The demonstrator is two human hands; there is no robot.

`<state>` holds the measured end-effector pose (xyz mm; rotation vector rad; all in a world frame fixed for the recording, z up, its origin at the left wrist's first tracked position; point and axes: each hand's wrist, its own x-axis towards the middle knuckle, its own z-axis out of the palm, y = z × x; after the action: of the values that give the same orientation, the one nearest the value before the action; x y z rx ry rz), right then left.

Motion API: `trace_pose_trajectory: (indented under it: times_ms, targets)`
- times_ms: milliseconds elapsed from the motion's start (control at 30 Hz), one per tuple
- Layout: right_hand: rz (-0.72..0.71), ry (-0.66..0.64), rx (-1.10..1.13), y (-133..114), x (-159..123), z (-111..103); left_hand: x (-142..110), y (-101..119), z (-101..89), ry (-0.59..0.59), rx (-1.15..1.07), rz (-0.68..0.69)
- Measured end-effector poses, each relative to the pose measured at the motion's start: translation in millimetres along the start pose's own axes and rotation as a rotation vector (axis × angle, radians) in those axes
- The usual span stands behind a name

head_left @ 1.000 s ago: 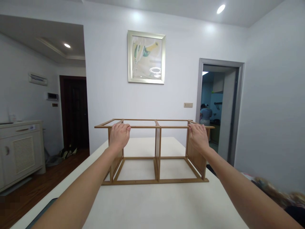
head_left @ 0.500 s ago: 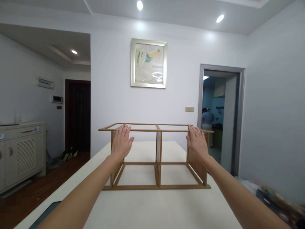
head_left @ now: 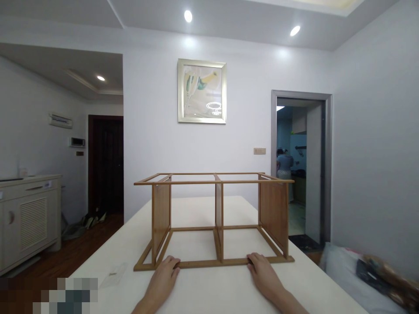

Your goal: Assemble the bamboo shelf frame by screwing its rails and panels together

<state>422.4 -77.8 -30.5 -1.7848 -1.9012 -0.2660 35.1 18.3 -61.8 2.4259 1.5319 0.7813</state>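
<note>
A wooden shelf frame (head_left: 218, 220) lies on its long side on the white table (head_left: 209, 290), with upright panels at its ends and middle joining an upper and a lower set of rails. My left hand (head_left: 163, 277) curls its fingers over the lower front rail, left of the middle panel. On that same rail, toward the right end, rests my right hand (head_left: 263, 272), its fingers likewise bent around the wood. The undersides of both grips are hidden.
A small clear plastic bag (head_left: 113, 274) lies on the table at left. Wrapped bundles (head_left: 369, 279) are heaped beyond the right edge. A white cabinet (head_left: 32, 218) stands left. In the doorway (head_left: 303, 174) behind, a person (head_left: 285, 163) stands in another room.
Both hands have come down from the upper rails, where their fingers were stretched out, to the lower front rail. The frame appears slightly shifted, and the camera view has tilted a little.
</note>
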Motion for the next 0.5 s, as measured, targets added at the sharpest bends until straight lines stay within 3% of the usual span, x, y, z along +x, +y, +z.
trace_pose_trajectory:
  times_ms: [100, 300, 500]
  targets:
    - [0.009, -0.008, 0.021, 0.3, 0.2, -2.2, -2.5, 5.4, -5.6, 0.001, 0.028, -0.010]
    - [-0.011, 0.037, 0.052, -4.4, -15.4, -5.5, -19.8, -0.5, 3.3, 0.070, 0.139, 0.033]
    - [-0.058, 0.121, 0.045, -10.7, -33.5, -13.9, -38.6, -10.5, 2.9, 0.334, 0.182, 0.268]
